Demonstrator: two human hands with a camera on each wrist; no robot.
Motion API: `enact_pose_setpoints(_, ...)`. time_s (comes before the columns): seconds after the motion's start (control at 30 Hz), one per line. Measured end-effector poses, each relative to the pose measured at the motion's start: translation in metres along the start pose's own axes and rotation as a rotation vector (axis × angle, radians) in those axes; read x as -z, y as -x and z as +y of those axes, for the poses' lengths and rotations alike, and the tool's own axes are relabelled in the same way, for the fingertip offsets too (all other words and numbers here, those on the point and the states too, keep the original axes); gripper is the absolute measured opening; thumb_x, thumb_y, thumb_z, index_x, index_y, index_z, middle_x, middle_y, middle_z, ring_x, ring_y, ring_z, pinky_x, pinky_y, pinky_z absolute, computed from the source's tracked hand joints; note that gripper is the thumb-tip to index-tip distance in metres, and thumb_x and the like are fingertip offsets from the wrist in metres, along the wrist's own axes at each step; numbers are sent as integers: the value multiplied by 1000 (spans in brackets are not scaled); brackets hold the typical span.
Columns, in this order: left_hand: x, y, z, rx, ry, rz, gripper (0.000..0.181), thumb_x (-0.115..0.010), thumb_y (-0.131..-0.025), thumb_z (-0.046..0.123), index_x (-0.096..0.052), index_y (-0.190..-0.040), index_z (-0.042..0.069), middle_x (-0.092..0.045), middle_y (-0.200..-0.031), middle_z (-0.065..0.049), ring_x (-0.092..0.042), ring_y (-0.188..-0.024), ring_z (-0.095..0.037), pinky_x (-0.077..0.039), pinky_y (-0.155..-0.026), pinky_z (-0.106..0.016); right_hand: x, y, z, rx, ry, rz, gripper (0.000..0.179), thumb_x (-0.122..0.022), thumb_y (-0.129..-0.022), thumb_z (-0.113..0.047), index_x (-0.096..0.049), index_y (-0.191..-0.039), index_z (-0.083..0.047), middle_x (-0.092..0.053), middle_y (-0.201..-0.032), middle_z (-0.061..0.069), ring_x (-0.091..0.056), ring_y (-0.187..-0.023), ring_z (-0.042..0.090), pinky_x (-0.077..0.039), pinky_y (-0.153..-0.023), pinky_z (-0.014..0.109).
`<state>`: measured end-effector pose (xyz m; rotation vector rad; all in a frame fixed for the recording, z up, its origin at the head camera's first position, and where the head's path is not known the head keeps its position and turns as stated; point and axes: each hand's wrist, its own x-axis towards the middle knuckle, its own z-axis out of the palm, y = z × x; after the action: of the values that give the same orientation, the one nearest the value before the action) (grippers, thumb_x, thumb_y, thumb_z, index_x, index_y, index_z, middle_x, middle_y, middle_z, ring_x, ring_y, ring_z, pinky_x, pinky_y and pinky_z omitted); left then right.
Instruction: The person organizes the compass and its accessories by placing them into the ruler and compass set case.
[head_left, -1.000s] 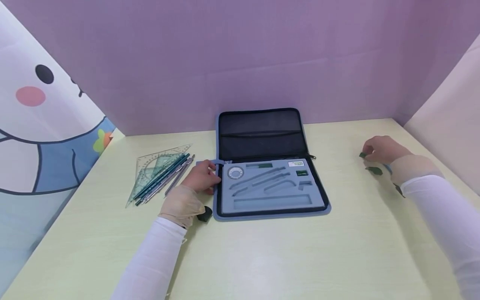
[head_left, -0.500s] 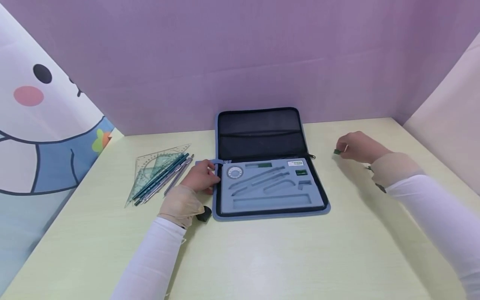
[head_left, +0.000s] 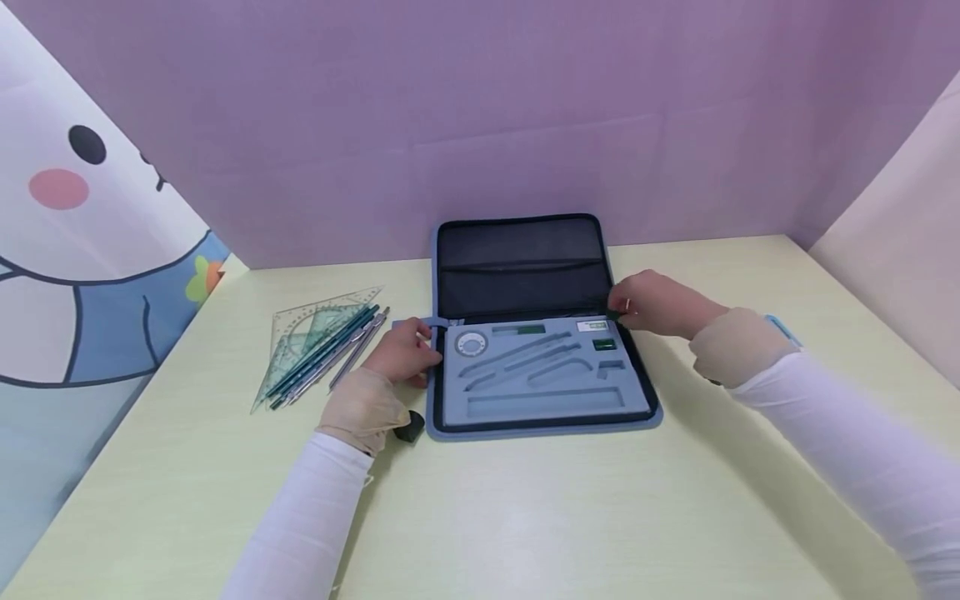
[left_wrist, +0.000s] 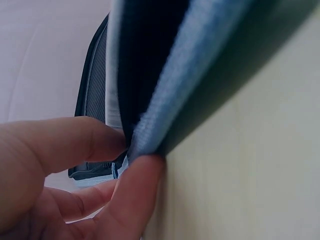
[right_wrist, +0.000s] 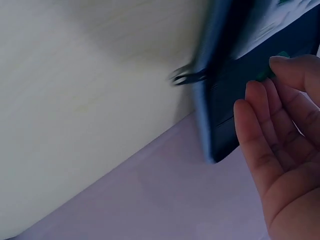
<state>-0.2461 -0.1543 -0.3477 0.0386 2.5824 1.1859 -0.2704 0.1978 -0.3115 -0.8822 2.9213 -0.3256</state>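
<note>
An unzipped blue geometry-set case [head_left: 517,287] lies spread on the table, its dark mesh lid tipped back. Inside is a grey-blue foam tray [head_left: 555,379] with shaped slots. My left hand [head_left: 401,354] pinches the case's left edge; in the left wrist view thumb and finger meet on its blue fabric border [left_wrist: 160,120]. My right hand [head_left: 660,304], at the tray's far right corner, pinches a small green piece [right_wrist: 265,74], mostly covered by the fingertips. Seated in the foam are a white round dial [head_left: 471,344], a white-and-green eraser [head_left: 592,327] and a small green block [head_left: 603,344].
Left of the case lie clear set squares [head_left: 288,321] with several dark teal pencils [head_left: 322,354] and silver compass-like tools [head_left: 362,346] on and beside them. A zipper pull [right_wrist: 187,77] sticks out from the case's right side. A purple cloth wall [head_left: 517,108] rises behind.
My right hand has travelled left from the table's right side to the case, carrying the small green piece. My left hand has stayed at the case's left edge.
</note>
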Motion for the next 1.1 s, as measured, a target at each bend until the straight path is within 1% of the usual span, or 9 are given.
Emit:
enact_pose_setpoints(0.17, 1, 0, 0, 9, 4, -4, 35, -55, -86, 3, -42, -118, -4, -52, -87, -12, -58, -62, -15, -56, -55, -28, -3, -9, -18, 46, 7, -6, 11, -66, -76, 7, -67, -85, -1, -64, -79, 6, -54, -69, 17, -51, -66, 36)
enact_pose_setpoints(0.3, 1, -1, -1, 15, -1, -5, 36, -56, -86, 4, -42, -119, -4, -53, -88, -12, -58, -63, -16, -56, -55, -28, -7, -19, -31, 69, 3, -27, 11, -65, -77, 7, -65, -80, -3, -57, -73, 3, -47, -65, 17, -45, -63, 32)
enact_pose_setpoints(0.4, 1, -1, -1, 16, -4, -7, 36, -56, -87, 4, -42, -119, -4, -53, -89, -13, -59, -64, -16, -56, -55, -28, -9, -26, -41, 86, 5, -52, 10, -66, -78, 7, -66, -81, -3, -58, -73, 3, -48, -65, 16, -46, -63, 31)
enact_pose_setpoints(0.53, 1, -1, -1, 13, -9, -9, 36, -56, -87, 4, -42, -118, -4, -53, -87, -12, -59, -64, -17, -56, -54, -28, -11, -35, -55, 99, 20, -82, 12, -67, -79, 5, -69, -89, -2, -64, -82, 6, -55, -71, 16, -52, -67, 31)
enact_pose_setpoints(0.6, 1, -1, 0, 12, -9, -9, 35, -56, -87, 4, -42, -118, -4, -52, -86, -12, -58, -63, -16, -55, -54, -28, -12, -39, -60, 105, 23, -95, 12, -67, -80, 4, -69, -91, -2, -65, -84, 7, -56, -71, 16, -52, -67, 31)
enact_pose_setpoints(0.7, 1, -1, 1, 15, -7, -9, 35, -56, -86, 4, -42, -118, -4, -51, -85, -10, -57, -62, -16, -55, -54, -28, -13, -45, -66, 124, 14, -108, 11, -66, -81, 3, -69, -90, -3, -66, -84, 7, -56, -71, 15, -51, -67, 31)
enact_pose_setpoints(0.83, 0, -1, 1, 16, -1, -9, 36, -56, -86, 4, -42, -118, -4, -51, -85, -10, -57, -62, -15, -55, -54, -27, -15, -51, -72, 156, -16, -122, 9, -66, -82, 3, -68, -86, -4, -63, -80, 5, -51, -68, 14, -48, -64, 29)
enact_pose_setpoints(0.97, 0, -1, 1, 16, -2, -10, 35, -56, -86, 4, -43, -118, -4, -52, -85, -11, -57, -63, -16, -55, -54, -27, -17, -57, -77, 190, -33, -117, 9, -65, -82, 4, -67, -84, -4, -61, -77, 3, -47, -66, 14, -46, -62, 28)
enact_pose_setpoints(1.1, 1, -2, 1, 23, 3, -6, 35, -56, -86, 3, -43, -118, -3, -52, -87, -11, -57, -62, -16, -55, -54, -28, -18, -65, -82, 213, -59, -113, 10, -64, -81, 5, -67, -84, -3, -59, -75, 3, -44, -66, 13, -43, -62, 26)
